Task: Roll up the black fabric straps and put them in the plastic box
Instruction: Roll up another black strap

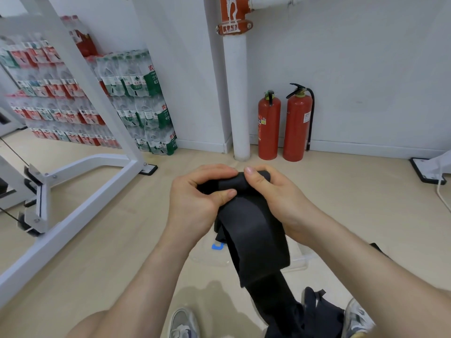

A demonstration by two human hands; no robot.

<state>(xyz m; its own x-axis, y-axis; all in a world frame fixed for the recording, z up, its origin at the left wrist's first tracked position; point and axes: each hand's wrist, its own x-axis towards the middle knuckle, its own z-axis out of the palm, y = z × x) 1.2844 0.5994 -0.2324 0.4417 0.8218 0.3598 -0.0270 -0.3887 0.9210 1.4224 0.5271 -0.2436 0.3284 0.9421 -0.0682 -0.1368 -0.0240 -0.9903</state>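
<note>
1. Where the two hands meet, just above frame centre, the black strap (251,230) has its rolled end. It is held up in the air, not laid on the floor.
2. Left hand (195,203): its grip pinches the roll's left end, thumb pressed on the front and fingers curled over the top. Right hand (275,198): its grip pinches the right end, thumb on top.
3. My reading is that one hand at each end holds the coil tight and its edges level for turning.
4. The roll's own axis lies from 9 to 3 o'clock. The strap's long axis drops from the roll toward 5 o'clock, broad face to the camera, and its tail runs into a dark fabric heap (317,313) by the shoes.
5. The clear plastic box (301,262) sits on the floor at 6 o'clock of the hands, beneath the hanging length and partly hidden. That likely makes for a short drop.
6. Further out are fire extinguishers (283,125) at 12 o'clock and a white frame (80,191) at 9.
</note>
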